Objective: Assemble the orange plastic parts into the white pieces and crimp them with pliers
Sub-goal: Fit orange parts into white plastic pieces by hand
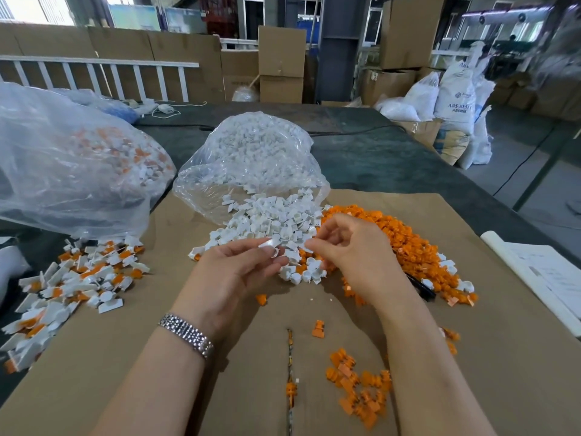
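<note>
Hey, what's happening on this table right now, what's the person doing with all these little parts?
A person is putting small plastic parts together by hand. The left hand pinches a white piece above the spilled white pile, and the right hand, fingers curled, is right beside it; what it holds is unclear. An orange pile lies to the right, and joined white-and-orange pieces lie at the left. A dark handle, possibly the pliers, lies unused.

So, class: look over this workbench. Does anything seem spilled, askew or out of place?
Yes. White pieces have spilled from the open clear bag and mix with the orange parts where the piles meet. Stray orange parts lie near the cardboard's front edge.
</note>
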`<state>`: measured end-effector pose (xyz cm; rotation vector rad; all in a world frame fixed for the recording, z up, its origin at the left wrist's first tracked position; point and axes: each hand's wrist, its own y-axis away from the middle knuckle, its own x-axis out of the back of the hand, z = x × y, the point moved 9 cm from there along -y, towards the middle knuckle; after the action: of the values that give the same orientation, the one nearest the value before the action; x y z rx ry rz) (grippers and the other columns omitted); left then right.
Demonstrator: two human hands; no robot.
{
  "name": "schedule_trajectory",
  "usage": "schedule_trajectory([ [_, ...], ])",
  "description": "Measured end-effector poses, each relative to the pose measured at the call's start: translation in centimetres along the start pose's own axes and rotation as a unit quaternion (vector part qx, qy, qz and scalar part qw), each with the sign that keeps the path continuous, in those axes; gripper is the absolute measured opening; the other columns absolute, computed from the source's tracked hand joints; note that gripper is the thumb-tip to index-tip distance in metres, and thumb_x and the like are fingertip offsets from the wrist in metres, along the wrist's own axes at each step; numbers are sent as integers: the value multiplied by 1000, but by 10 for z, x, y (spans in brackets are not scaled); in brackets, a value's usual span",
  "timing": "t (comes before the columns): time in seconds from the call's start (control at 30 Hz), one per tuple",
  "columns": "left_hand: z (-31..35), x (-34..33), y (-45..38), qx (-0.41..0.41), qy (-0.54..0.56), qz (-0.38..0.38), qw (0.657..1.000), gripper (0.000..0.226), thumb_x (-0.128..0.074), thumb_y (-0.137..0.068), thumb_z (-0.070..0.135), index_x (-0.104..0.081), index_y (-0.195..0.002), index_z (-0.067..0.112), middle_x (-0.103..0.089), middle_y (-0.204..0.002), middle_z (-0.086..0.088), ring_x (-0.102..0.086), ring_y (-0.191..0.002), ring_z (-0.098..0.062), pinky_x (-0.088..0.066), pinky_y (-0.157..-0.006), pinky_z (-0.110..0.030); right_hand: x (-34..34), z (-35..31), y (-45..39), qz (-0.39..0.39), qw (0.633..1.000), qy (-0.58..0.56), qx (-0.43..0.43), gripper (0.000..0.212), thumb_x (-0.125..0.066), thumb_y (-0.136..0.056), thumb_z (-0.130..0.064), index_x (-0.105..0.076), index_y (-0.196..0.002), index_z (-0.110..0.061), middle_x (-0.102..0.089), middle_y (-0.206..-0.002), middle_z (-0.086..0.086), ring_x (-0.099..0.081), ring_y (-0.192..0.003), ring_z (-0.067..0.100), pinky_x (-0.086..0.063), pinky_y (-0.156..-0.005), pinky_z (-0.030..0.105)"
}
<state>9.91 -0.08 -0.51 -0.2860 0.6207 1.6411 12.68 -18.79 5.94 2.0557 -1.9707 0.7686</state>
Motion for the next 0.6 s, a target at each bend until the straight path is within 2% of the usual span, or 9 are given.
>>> schedule_trajectory([
  [0.07,-3,3,-7,10,20,-24,999,12,-65,-87,-8,-75,-93,-10,-72,-107,-31,-74,-101,-38,-61,-85,-35,-5,-7,1,-22,998,-57,15,10,-81,-85,-22,-73,-88,-18,-73,-75,2,-70,-64,12,-58,-66,27],
  [0.13,-5,2,-10,17,28,-48,998,13,-63,-90,-9,-75,-93,-12,-70,-111,-34,-71,-107,-41,-60,-88,-35,-12,-12,3,-49,993,-100,30,9,-78,-88,-17,-77,-97,-17,-75,-77,1,-73,-72,11,-57,-71,22],
  [0.23,-8,2,-12,12,14,-53,998,13,-65,-89,-5,-76,-97,-8,-69,-111,-35,-72,-106,-38,-62,-79,-29,-21,-17,5,-67,990,-116,37,14,-72,-92,-10,-75,-104,-17,-76,-80,-1,-73,-77,8,-56,-76,18],
  [0.37,-5,1,-11,-15,-20,-26,999,11,-70,-90,4,-80,-93,3,-74,-103,-28,-76,-94,-29,-60,-69,-22,-26,-18,6,-33,996,-71,44,10,-75,-90,-14,-69,-93,-23,-73,-84,-5,-72,-76,10,-61,-74,29],
  [0.43,-4,-1,-10,-26,-26,-16,999,10,-72,-89,6,-81,-93,4,-74,-101,-27,-76,-87,-25,-60,-69,-23,-29,-18,6,-22,998,-41,46,11,-74,-89,-16,-68,-89,-25,-71,-81,-7,-69,-74,8,-59,-72,28],
  [0.53,-6,-5,-9,-32,-31,-22,999,13,-73,-88,11,-80,-95,2,-74,-105,-28,-75,-87,-25,-62,-78,-30,-32,-17,5,0,999,4,46,14,-72,-88,-16,-64,-82,-25,-66,-72,-11,-63,-65,1,-51,-62,19],
  [0.6,-9,-8,-7,-27,-26,-36,999,14,-76,-88,15,-80,-90,2,-73,-107,-28,-74,-95,-29,-57,-93,-46,-32,-17,5,14,998,25,48,14,-71,-87,-16,-63,-81,-26,-66,-70,-11,-62,-65,1,-51,-60,18],
])
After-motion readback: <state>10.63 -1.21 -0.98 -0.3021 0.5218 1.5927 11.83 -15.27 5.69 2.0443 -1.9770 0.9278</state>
